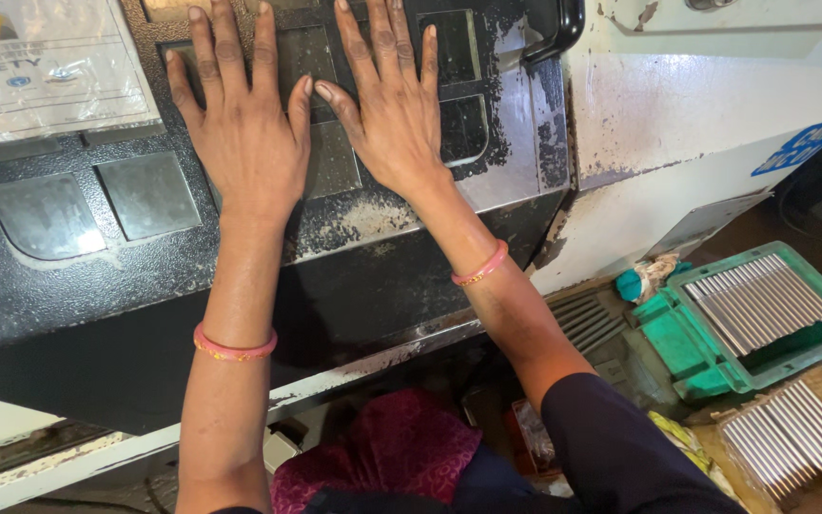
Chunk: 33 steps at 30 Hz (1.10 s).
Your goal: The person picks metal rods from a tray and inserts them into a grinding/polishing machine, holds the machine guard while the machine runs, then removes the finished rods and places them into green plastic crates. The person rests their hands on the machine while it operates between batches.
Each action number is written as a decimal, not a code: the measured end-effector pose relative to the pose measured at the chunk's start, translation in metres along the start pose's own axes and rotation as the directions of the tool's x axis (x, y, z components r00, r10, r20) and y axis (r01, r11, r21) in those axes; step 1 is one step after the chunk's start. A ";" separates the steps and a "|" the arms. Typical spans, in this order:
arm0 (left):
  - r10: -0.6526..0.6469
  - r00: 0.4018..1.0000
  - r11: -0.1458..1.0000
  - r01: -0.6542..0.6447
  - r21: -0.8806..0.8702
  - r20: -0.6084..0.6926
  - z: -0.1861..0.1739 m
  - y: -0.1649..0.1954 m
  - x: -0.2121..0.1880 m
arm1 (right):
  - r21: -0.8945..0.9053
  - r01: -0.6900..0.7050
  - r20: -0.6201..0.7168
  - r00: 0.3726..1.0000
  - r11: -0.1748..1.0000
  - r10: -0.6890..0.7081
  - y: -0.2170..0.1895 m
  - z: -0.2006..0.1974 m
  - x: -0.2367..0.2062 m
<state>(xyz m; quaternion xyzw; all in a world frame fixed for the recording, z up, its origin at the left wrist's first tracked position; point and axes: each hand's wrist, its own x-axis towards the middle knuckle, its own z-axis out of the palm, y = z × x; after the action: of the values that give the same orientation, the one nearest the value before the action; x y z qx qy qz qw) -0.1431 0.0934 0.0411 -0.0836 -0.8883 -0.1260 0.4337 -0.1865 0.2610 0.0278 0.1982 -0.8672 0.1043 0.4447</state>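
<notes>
1. The black machine panel (126, 286), textured and worn to bare metal in patches, filled most of the view; it sloped away from the person, its long axis running left to right. Both hands lay on its upper middle, so the thing touched sat directly under the palms, not off to either side.
2. The white machine housing (715, 105) stood just right of the panel, its paint chipped along the shared edge.
3. The green plastic tray (692, 347) sat well to the lower right of the panel, holding a row of thin metal rods (758, 303) packed side by side, their long axes running toward the upper right.
4. A second batch of like rods (792, 433) lay just below the tray, on a tan surface, pointing the same way.
5. The left hand (244, 133) rested flat on the panel, fingers spread wide and pointing away from the person, holding nothing.
6. The right hand (394, 109) lay flat just beside it, thumb tips almost meeting, fingers likewise splayed, empty. It was the nearer hand to the tray.
7. A clear plastic-covered label sheet (45, 71) was fixed at the panel's upper left corner.
8. Pink bangles (233, 348) ringed each wrist.
</notes>
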 end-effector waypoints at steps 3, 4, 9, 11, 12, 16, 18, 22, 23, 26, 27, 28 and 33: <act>-0.013 1.000 1.000 0.013 -0.003 0.009 -0.004 0.003 0.000 | 0.051 0.011 -0.061 0.998 0.999 -0.007 0.002 0.002 -0.001; -0.019 1.000 1.000 0.019 -0.003 -0.002 -0.005 0.003 -0.001 | 0.064 0.015 -0.083 0.996 0.998 -0.009 0.002 0.002 -0.001; -0.025 0.999 1.000 0.025 -0.013 -0.030 -0.009 0.005 -0.001 | 0.014 0.009 -0.040 0.999 1.000 -0.008 0.002 0.003 0.000; -0.018 1.000 1.000 0.018 -0.017 0.009 -0.009 0.005 0.001 | -0.001 0.011 -0.019 1.000 1.000 -0.011 0.001 0.001 0.000; -0.013 1.000 1.000 0.014 -0.020 0.028 -0.008 0.004 0.001 | -0.010 0.012 -0.009 1.000 1.000 -0.013 0.001 0.001 0.001; -0.006 1.000 1.000 0.007 -0.025 0.010 -0.005 0.003 0.001 | -0.011 0.013 -0.009 1.000 1.000 -0.013 0.000 -0.001 0.001; -0.015 1.000 1.000 0.015 -0.024 0.020 -0.004 0.003 0.001 | -0.015 0.008 0.000 1.000 1.000 -0.008 0.000 -0.002 0.001; -0.011 1.000 1.000 0.011 -0.023 0.005 -0.004 0.002 0.000 | 0.024 0.013 -0.036 0.999 1.000 -0.013 0.000 -0.002 0.000; -0.008 1.000 1.000 0.008 -0.024 -0.010 -0.004 0.002 0.000 | 0.039 0.016 -0.056 0.998 0.999 -0.014 0.000 -0.003 0.000; -0.003 0.999 1.000 0.002 -0.024 -0.041 -0.004 0.002 -0.001 | 0.031 0.013 -0.033 0.999 0.999 -0.011 -0.001 -0.003 0.000; 0.000 0.999 1.000 -0.002 -0.023 -0.048 -0.004 0.002 -0.001 | 0.020 0.008 -0.011 1.000 1.000 -0.008 0.000 -0.003 0.000; -0.001 1.000 1.000 0.001 -0.019 -0.024 -0.004 0.002 -0.001 | 0.008 0.010 0.003 1.000 1.000 -0.010 0.000 -0.003 0.000; -0.007 1.000 1.000 0.007 -0.015 0.017 -0.002 0.002 0.001 | -0.020 0.044 -0.007 0.999 0.999 -0.044 0.001 -0.001 0.001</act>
<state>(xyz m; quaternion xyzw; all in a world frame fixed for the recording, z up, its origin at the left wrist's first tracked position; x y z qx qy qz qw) -0.1418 0.0945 0.0438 -0.0846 -0.8913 -0.1335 0.4250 -0.1868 0.2622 0.0294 0.2125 -0.8620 0.0866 0.4519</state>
